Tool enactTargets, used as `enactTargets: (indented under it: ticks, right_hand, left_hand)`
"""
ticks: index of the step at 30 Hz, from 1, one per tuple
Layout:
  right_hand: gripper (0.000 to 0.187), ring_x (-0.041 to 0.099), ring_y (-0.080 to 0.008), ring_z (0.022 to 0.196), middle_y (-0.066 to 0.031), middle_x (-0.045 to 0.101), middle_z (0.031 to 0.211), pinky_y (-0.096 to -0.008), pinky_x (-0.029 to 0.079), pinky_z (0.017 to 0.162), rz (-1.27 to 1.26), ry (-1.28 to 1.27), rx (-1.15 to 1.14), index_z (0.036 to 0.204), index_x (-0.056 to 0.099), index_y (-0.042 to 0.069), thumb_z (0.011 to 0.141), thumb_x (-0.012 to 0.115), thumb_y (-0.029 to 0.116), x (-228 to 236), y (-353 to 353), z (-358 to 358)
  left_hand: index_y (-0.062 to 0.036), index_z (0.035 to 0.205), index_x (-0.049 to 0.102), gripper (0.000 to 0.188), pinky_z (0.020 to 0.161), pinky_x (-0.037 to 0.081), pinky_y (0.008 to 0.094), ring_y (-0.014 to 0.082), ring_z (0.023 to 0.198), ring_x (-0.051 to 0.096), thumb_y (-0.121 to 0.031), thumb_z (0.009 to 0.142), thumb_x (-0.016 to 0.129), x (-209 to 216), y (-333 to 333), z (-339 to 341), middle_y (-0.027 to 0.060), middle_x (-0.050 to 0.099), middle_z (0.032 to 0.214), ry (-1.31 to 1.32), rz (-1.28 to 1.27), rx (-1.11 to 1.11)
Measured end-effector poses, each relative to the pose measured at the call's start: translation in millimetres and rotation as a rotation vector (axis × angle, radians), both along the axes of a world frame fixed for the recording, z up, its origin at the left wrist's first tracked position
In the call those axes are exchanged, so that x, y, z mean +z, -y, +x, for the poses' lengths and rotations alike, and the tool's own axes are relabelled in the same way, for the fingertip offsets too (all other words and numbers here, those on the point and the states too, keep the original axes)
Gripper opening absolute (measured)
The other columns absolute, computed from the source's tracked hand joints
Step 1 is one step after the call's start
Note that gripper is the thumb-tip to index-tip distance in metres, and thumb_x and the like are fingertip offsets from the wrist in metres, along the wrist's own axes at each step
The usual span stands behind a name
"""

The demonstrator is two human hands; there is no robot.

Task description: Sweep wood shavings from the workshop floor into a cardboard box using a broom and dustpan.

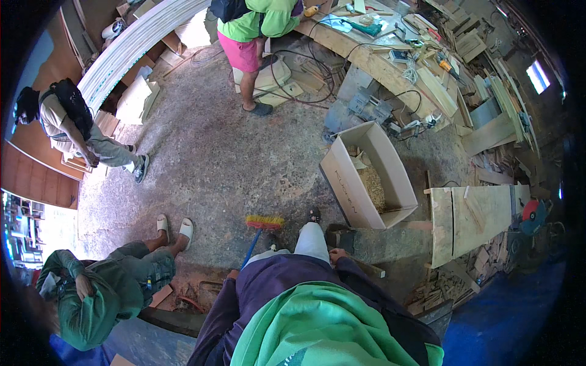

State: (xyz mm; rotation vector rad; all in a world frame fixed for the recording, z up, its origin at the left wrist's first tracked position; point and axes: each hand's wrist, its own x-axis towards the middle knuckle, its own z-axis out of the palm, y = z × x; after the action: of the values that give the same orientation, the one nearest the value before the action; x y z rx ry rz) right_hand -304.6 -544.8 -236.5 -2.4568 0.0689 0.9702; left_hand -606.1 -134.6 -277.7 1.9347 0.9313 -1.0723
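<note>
The broom (264, 221) was found standing on the concrete floor (207, 152) just ahead of the wearer's feet, its yellow and red bristles down. Its blue handle (251, 246) sloped back from the bristles to the wearer's left hand (232, 275), at the left thigh. The fingers of that hand lay at the upper visible end of the handle; the sleeve and the thigh hid much of them, and I could not tell how far they were closed or whether they gripped it. The bristles lay well beyond those fingers, near the wearer's shoes.

The right hand (336, 255) hung beside the right thigh, fingers loosely bent, well apart from the broom. Whether they had hold of anything could not be determined. A dark block (340, 236) stood on the floor near that hand.

Ahead and to the right, an open cardboard box (342, 190) contained wood shavings (372, 188). Beyond it, a wooden worktop (325, 38) carried hand tools, cords and timber offcuts. Three other people were noted: one in pink shorts (238, 56) at the worktop, one with a black backpack (74, 107) at the far left, and one in a dark green top (101, 305) nearer, on the wearer's left.
</note>
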Motion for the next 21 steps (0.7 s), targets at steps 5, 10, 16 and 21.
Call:
enactTargets:
  ticks: [5, 10, 16, 21]
  right_hand:
    - [0.023, 0.059, -0.0193, 0.063, -0.0122, 0.061, 0.074, -0.0294, 0.048, 0.059, 0.128, -0.136, -0.103, 0.083, 0.062, 0.002, 0.066, 0.057, 0.016, 16.3, -5.5, 2.6]
    - [0.024, 0.059, -0.0205, 0.064, -0.0131, 0.061, 0.074, -0.0299, 0.048, 0.061, 0.109, -0.059, -0.032, 0.084, 0.062, 0.002, 0.065, 0.056, 0.017, 30.1, -6.6, 3.6]
    - [0.025, 0.059, -0.0217, 0.066, -0.0136, 0.061, 0.075, -0.0308, 0.047, 0.064, 0.079, -0.021, 0.003, 0.081, 0.063, 0.004, 0.063, 0.057, 0.019, 36.0, -7.2, 2.9]
    - [0.023, 0.059, -0.0209, 0.065, -0.0131, 0.061, 0.073, -0.0305, 0.047, 0.063, 0.063, 0.045, 0.028, 0.079, 0.063, 0.004, 0.064, 0.057, 0.020, 20.3, 0.4, 0.1]
  left_hand:
    - [-0.0024, 0.091, 0.056, 0.044, 0.078, 0.041, 0.0399, 0.0346, 0.097, 0.049, -0.040, 0.068, 0.052, -13.9, -2.0, -6.5, 0.0213, 0.053, 0.099, 0.003, 0.019, 0.099]
    - [-0.0029, 0.094, 0.056, 0.045, 0.080, 0.040, 0.0393, 0.0347, 0.100, 0.047, -0.040, 0.068, 0.054, -10.9, -1.6, -3.9, 0.0209, 0.053, 0.101, -0.066, -0.023, 0.109]
    - [-0.0026, 0.092, 0.057, 0.044, 0.079, 0.040, 0.0392, 0.0338, 0.097, 0.049, -0.039, 0.069, 0.054, -3.1, 2.4, -3.1, 0.0197, 0.054, 0.099, -0.068, 0.033, 0.081]
    - [-0.0023, 0.088, 0.058, 0.041, 0.075, 0.042, 0.0394, 0.0333, 0.094, 0.051, -0.039, 0.069, 0.053, 18.9, 5.7, 4.5, 0.0204, 0.055, 0.094, -0.006, 0.038, 0.109]
